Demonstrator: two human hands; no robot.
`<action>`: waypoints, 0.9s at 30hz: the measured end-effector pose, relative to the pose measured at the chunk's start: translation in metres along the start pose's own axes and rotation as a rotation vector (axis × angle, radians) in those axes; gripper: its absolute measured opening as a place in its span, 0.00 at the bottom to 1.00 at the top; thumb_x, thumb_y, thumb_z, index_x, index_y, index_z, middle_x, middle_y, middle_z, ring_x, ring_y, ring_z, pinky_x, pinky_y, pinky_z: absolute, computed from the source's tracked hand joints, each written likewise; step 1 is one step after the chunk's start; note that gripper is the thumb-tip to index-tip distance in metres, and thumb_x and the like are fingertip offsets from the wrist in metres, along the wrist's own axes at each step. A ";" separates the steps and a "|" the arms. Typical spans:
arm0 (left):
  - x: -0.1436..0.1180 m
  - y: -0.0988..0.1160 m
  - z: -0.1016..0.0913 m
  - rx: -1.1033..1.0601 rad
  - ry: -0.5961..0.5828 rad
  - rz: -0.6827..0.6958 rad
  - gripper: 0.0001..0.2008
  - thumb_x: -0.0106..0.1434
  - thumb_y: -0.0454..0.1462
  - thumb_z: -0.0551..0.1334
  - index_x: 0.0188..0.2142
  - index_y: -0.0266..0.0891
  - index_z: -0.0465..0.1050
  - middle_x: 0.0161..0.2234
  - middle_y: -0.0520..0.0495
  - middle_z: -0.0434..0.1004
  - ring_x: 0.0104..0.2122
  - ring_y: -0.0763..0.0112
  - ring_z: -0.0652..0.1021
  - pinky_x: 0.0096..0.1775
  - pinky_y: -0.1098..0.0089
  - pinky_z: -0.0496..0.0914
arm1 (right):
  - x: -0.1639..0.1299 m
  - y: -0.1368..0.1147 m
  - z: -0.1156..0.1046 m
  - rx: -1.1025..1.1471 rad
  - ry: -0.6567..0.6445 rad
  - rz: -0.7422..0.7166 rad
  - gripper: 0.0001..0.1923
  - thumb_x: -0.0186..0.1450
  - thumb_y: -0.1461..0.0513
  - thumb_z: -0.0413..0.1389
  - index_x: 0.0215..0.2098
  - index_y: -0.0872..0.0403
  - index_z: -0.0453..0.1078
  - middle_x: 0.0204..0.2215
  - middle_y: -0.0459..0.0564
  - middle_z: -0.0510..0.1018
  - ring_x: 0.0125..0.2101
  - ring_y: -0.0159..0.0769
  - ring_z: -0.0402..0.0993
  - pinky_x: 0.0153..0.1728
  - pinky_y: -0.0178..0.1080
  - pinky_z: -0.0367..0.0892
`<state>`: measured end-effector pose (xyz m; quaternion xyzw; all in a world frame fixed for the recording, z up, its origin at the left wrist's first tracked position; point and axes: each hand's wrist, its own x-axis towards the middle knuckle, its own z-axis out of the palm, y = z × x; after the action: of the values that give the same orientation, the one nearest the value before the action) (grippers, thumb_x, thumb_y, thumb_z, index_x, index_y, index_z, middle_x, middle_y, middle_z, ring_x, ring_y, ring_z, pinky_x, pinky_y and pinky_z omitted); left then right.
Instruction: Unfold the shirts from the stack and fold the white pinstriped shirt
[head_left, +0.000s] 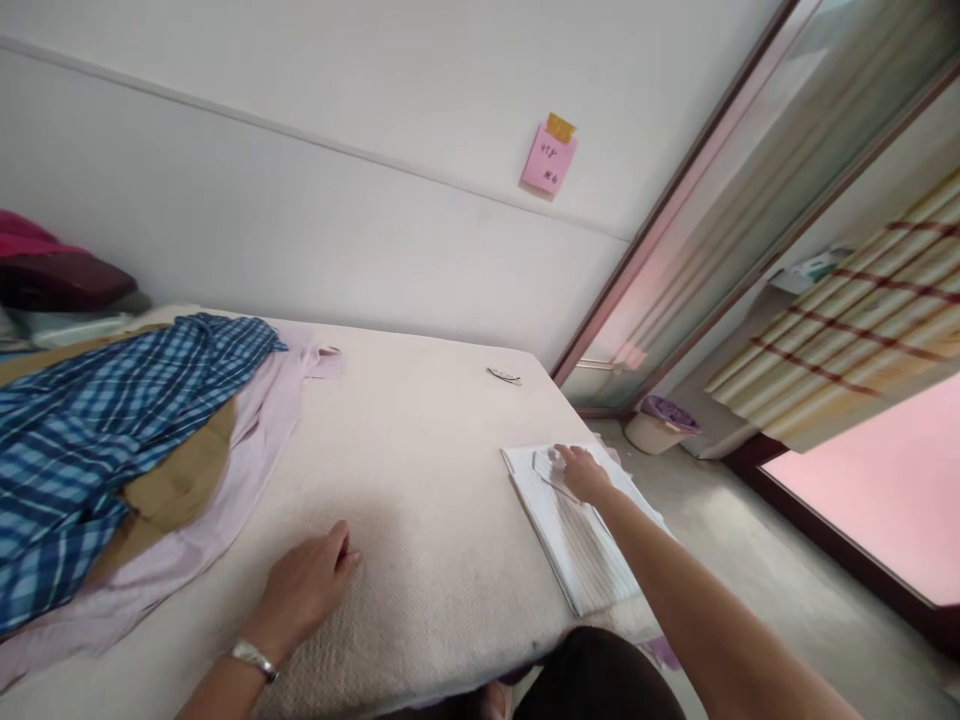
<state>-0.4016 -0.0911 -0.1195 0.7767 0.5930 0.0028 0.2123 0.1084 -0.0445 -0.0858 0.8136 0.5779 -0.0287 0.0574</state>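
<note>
My right hand (583, 475) rests on a folded white striped shirt (592, 550) at the table's right edge. Its fingers reach out flat over the collar area, where a small clear piece (553, 456) shows at the fingertips. Over the bare cloth left of the shirt is my left hand (311, 580), its fingers curled closed and nothing visible in them. A silver bracelet (255, 658) circles that wrist.
A blue plaid shirt (82, 430), a tan garment (180, 475) and a pale pink shirt (259, 440) lie spread at left. A small dark-and-silver object (504, 376) is near the table's (405, 420) far edge. A lined bin (660, 425) stands on the floor at right.
</note>
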 end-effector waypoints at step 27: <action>-0.009 0.004 -0.002 0.006 0.083 0.001 0.11 0.70 0.41 0.51 0.44 0.40 0.68 0.40 0.41 0.81 0.42 0.54 0.80 0.39 0.62 0.66 | -0.048 -0.045 -0.108 -0.253 -0.070 -0.332 0.12 0.58 0.74 0.54 0.30 0.57 0.77 0.31 0.57 0.82 0.35 0.42 0.80 0.35 0.35 0.65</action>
<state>-0.4013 -0.0992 -0.1147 0.7768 0.6009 0.0332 0.1855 0.0480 -0.0610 0.0237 0.6920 0.7007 0.0068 0.1736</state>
